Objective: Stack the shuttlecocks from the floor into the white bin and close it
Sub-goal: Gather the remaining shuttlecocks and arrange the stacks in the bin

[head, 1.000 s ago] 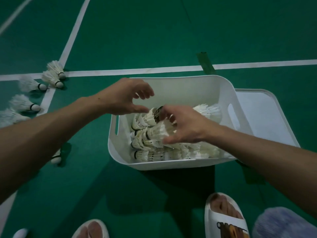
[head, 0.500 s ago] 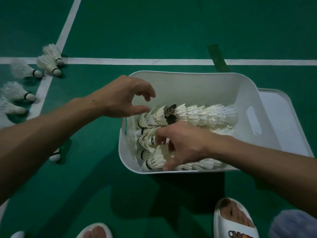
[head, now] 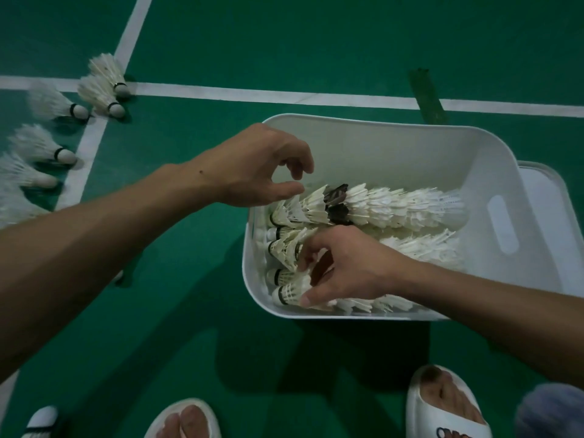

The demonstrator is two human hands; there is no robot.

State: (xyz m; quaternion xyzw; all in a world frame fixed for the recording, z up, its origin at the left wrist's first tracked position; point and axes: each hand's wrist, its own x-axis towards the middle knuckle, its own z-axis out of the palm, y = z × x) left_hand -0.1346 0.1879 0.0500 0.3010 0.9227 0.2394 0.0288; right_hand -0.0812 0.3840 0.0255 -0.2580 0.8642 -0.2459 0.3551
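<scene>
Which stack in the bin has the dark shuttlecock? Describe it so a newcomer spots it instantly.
Find the white bin on the green court. Inside, the stack lying along the far side, just beyond the right hand, is the one. Only it has a black-feathered shuttlecock wedged among the white ones, near the left hand.

Right hand (head: 344, 273) pinching a shuttlecock (head: 292, 290) at the near edge of the white bin (head: 410, 147), left hand (head: 259, 169) curled empty over the stacked rows (head: 395, 207). More loose shuttlecocks (head: 101, 86) on the floor.
</scene>
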